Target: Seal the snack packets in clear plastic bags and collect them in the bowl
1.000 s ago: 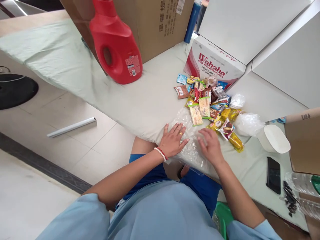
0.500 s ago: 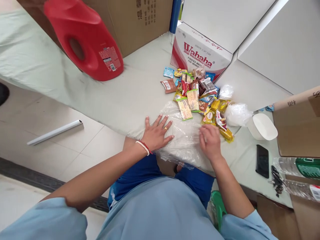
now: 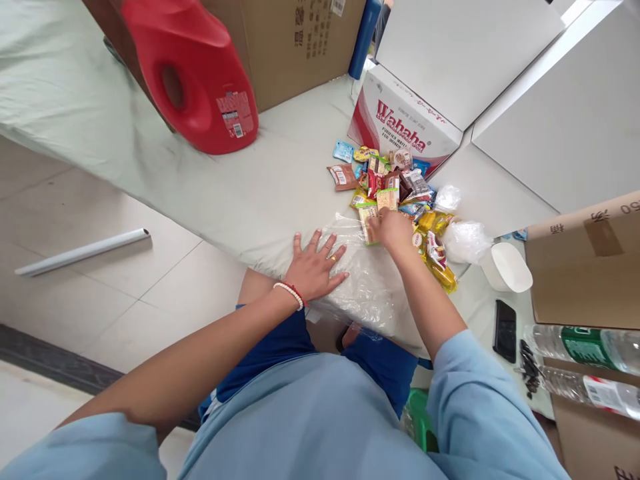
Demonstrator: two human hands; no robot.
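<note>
My left hand point(image 3: 315, 267) lies flat with fingers spread, pressing a clear plastic bag point(image 3: 370, 280) onto the covered surface. My right hand point(image 3: 393, 231) reaches over the front of a pile of wrapped snacks. Its fingers are bent and closed at a pale cracker packet point(image 3: 368, 220) with a green edge; the fingertips are partly hidden. Another cracker packet point(image 3: 387, 198) lies just beyond that hand. Around them are a brown packet point(image 3: 343, 177), a blue packet point(image 3: 344, 151) and yellow-wrapped snacks point(image 3: 443, 272).
A red jug point(image 3: 200, 80) and a cardboard box point(image 3: 300, 53) stand at the back left. Behind the snacks is a Wahaha carton point(image 3: 400, 120). To the right are crumpled plastic point(image 3: 467, 241), a white bowl point(image 3: 507, 268), a phone point(image 3: 505, 330) and plastic bottles point(image 3: 590, 347).
My right hand has moved forward and left, from above the plastic bag to the cracker packet at the front of the pile. My left hand stays flat on the bag. The view has shifted slightly.
</note>
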